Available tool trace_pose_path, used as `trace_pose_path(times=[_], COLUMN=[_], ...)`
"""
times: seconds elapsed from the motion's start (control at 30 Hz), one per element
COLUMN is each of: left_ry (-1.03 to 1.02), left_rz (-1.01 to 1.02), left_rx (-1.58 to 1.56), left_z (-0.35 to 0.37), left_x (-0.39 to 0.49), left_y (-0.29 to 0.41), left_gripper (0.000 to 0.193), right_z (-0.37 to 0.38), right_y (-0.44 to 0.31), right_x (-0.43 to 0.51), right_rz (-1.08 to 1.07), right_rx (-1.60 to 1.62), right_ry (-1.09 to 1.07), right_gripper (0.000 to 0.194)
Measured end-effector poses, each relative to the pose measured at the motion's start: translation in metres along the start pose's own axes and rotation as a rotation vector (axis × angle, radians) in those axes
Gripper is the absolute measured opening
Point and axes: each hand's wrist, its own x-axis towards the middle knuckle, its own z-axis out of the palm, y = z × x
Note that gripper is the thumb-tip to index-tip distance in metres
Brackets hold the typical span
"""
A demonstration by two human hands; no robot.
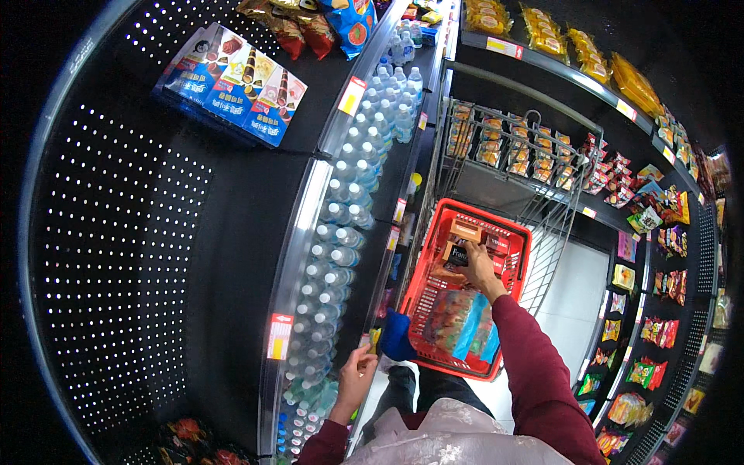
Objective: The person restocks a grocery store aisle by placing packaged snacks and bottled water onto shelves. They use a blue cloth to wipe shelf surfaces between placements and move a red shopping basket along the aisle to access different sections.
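My right hand (481, 268) reaches into a red plastic shopping basket (526, 256), its fingers closed on a small black-and-tan box (457, 254) that bears writing. A light-brown box (465, 230) and dark red boxes (498, 244) lie around it at the basket's far end. Nearer to me in the same basket are clear packages with blue bands (465, 325); their contents are blurred. My left hand (356, 375) is beside the shelf on the left, fingers curled, close to a small yellow packet (375, 336). Whether it holds anything is hidden.
The basket sits in a metal wire shopping cart (561, 247). Rows of bottled water (354, 168) line the left shelf, below a shelf holding blue snack boxes (229, 87). Packaged buns (519, 145) and snack bags (660, 328) fill shelves ahead and to the right.
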Motion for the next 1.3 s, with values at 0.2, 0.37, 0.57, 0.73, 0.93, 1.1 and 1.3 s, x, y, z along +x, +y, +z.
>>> trace_pose_path(times=[0.2, 0.37, 0.57, 0.73, 0.93, 1.1, 1.3], left_ry=[0.031, 0.083, 0.124, 0.078, 0.038, 0.074, 0.114], left_rz=[-0.053, -0.046, -0.061, -0.065, 0.056, 0.078, 0.119], left_rx=[-0.075, -0.076, -0.089, -0.171, -0.068, -0.067, -0.059], left_z=[0.007, 0.008, 0.006, 0.013, 0.009, -0.001, -0.010], left_x=[-0.013, -0.020, -0.024, -0.027, -0.050, -0.075, -0.099], left_y=[-0.011, -0.014, -0.021, -0.023, -0.029, -0.039, -0.050], left_gripper=[0.037, 0.036, 0.036, 0.036, 0.031, 0.028, 0.026], right_z=[0.044, 0.052, 0.048, 0.071, 0.092, 0.083, 0.057], right_y=[0.025, 0.027, 0.008, -0.043, -0.116, -0.129, -0.154], right_x=[0.015, 0.016, 0.002, -0.072, -0.137, -0.138, -0.137], right_rz=[0.074, 0.162, -0.207, 0.210, 0.500, 0.637, 0.559], right_rx=[-0.124, -0.075, -0.012, 0.729, 1.092, 1.080, 1.399], right_ry=[-0.153, -0.232, 0.232, -0.338, -0.494, -0.525, -0.395], right_gripper=[0.071, 0.076, 0.066, 0.052, 0.057, 0.048, 0.035])
